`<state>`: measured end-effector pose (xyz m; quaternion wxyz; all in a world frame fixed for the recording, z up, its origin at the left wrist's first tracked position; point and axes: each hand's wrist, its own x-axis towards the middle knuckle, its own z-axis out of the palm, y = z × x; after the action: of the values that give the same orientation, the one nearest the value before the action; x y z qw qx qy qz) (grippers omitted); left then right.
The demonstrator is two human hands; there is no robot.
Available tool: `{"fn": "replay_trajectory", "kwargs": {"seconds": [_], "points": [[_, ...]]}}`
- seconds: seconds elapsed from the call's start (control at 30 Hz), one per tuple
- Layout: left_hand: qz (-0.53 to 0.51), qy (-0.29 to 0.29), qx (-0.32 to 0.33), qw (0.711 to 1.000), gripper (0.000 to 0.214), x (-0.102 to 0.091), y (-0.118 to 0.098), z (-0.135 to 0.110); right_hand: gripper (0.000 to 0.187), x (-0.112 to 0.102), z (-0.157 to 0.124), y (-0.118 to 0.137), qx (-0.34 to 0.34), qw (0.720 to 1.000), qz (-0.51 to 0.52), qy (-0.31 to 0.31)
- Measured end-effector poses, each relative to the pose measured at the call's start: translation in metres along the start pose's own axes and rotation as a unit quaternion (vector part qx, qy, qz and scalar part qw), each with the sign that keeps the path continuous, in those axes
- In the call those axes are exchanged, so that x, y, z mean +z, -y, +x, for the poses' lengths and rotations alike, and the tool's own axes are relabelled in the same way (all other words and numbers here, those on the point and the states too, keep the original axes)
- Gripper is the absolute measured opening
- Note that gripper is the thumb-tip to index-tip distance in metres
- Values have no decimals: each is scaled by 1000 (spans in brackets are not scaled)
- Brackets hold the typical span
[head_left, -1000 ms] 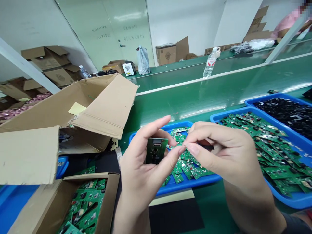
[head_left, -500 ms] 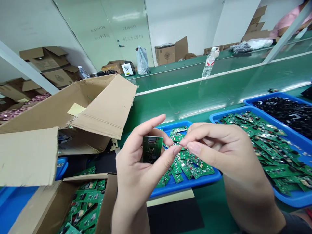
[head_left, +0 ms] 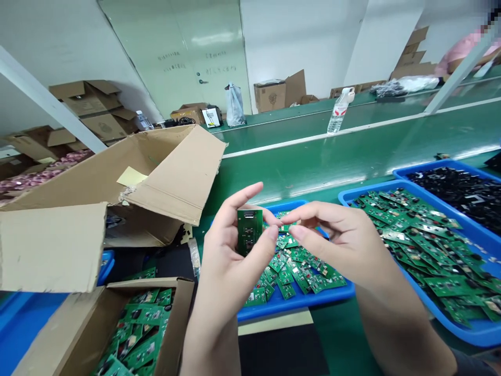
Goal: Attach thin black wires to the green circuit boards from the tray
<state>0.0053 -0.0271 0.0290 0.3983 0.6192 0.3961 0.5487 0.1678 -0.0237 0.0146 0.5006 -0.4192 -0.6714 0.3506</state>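
Observation:
A small green circuit board (head_left: 249,232) stands upright in my left hand (head_left: 230,261), whose fingers curl round behind it, with the index finger raised. My left thumb reaches past the board toward a fingertip on its right. Close beside it, my right hand (head_left: 336,240) has its thumb and index finger almost together; whether something tiny sits between them I cannot make out. Both hands hover over a blue tray (head_left: 301,301) heaped with green circuit boards (head_left: 287,266).
To the right, a larger blue tray (head_left: 469,334) holds many boards, and another behind it holds black parts (head_left: 462,193). An open cardboard box (head_left: 172,177) and a smaller box of boards (head_left: 141,334) stand left. A water bottle (head_left: 337,112) stands beyond. A person in pink (head_left: 462,52) sits far right.
The view has shifted slightly. My right thumb and index finger have parted a little from the left fingertips. The board remains in my left hand.

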Motion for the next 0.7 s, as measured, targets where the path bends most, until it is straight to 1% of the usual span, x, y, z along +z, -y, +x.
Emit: {"fn": "replay_trajectory", "kwargs": {"seconds": [0.13, 0.27, 0.43, 0.7], "points": [[0, 19, -8, 1000, 43, 2, -5, -1, 13, -1, 1, -2, -9, 1000, 5, 0], [23, 6, 9, 1000, 45, 4, -6, -2, 12, 0, 1, -1, 1, 1000, -14, -14], [49, 3, 31, 998, 43, 2, -2, -2, 10, -1, 0, -1, -29, 998, -54, -24], [79, -2, 37, 996, 41, -2, -5, 0, 11, -1, 0, -2, -24, 998, -50, -19]]}}
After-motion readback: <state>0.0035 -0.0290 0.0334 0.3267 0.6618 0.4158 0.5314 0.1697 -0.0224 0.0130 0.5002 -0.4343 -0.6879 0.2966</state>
